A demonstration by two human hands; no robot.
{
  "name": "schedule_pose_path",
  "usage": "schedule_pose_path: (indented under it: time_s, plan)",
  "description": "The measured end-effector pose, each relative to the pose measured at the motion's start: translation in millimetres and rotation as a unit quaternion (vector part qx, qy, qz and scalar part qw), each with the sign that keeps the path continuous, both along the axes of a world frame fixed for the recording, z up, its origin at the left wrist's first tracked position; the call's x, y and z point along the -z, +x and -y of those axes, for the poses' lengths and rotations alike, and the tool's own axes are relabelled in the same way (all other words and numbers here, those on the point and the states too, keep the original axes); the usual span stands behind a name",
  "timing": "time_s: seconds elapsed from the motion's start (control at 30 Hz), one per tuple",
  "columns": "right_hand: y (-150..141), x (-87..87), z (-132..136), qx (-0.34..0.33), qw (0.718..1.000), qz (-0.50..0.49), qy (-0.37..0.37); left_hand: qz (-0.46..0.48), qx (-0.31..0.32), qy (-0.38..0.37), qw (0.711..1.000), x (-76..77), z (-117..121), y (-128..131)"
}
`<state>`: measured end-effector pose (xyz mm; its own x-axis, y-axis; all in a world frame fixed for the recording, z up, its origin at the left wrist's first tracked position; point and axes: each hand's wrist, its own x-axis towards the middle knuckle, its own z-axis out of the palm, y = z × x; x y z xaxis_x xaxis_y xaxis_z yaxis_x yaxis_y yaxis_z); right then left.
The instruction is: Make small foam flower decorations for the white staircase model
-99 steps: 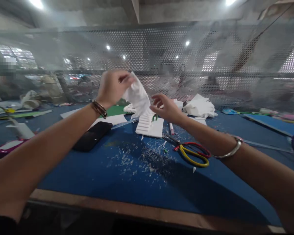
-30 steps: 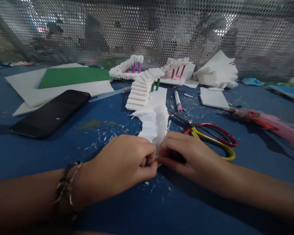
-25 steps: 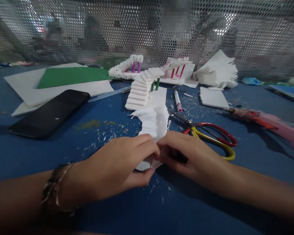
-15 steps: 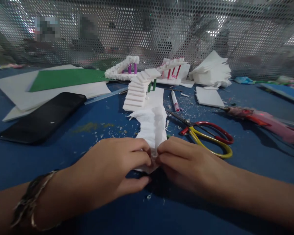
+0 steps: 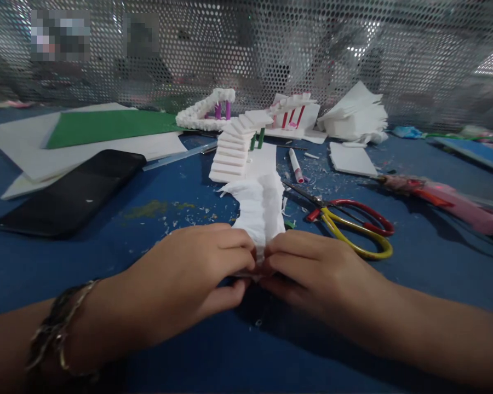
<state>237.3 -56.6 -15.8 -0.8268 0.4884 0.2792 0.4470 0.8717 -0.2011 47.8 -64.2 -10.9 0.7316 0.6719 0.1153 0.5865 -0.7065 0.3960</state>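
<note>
Gripping the near end of a white tissue strip (image 5: 251, 210) between curled fingers, my left hand (image 5: 197, 265) and right hand (image 5: 316, 265) meet in the middle of my head view; my knuckles cover that end, so I can't tell how it is folded there. The strip lies straight ahead of me on the blue table (image 5: 189, 364), its torn far end at the base of a white model staircase (image 5: 232, 150) on two visible green posts; I can't tell whether it overlaps that base. One pair of scissors (image 5: 320, 201) lies just beyond my right hand, points toward the strip's right edge. Past them are one marker (image 5: 296, 166), a white square (image 5: 352, 158) and a pink-wrapped tool (image 5: 447, 202) running off the right edge. Two more models stand behind the staircase, one with purple posts (image 5: 203, 112), one with red (image 5: 299, 104), both partly blocked by it. One black phone (image 5: 74, 191) lies to my left, before a green sheet (image 5: 115, 128). Behind the perforated screen (image 5: 230, 33) the shapes are blurred.
</note>
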Motion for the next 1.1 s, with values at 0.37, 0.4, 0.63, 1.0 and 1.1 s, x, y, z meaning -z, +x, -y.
schedule_pose_path:
  time_s: [0.37,0.4,0.63,1.0,1.1]
  plan:
    - [-1.3,-2.1,-5.6,0.057,0.984,-0.077,-0.148,0.029,-0.061,-0.035,0.997,4.1,-7.4,-1.0]
    - [-1.3,-2.6,-5.5,0.061,0.983,-0.073,-0.154,0.027,-0.067,-0.033,0.997,4.2,-7.1,-0.7]
    - [-1.1,-1.3,-6.6,0.059,0.986,-0.062,-0.144,0.025,-0.076,-0.026,0.996,5.0,-6.9,1.0]
    - [-5.2,0.8,-6.6,0.065,0.989,-0.064,-0.12,-0.003,-0.096,-0.017,0.995,2.7,-6.8,3.5]
    - [-4.4,0.5,-7.3,0.062,0.99,-0.058,-0.111,-0.034,-0.094,0.004,0.995,2.7,-7.7,3.2]
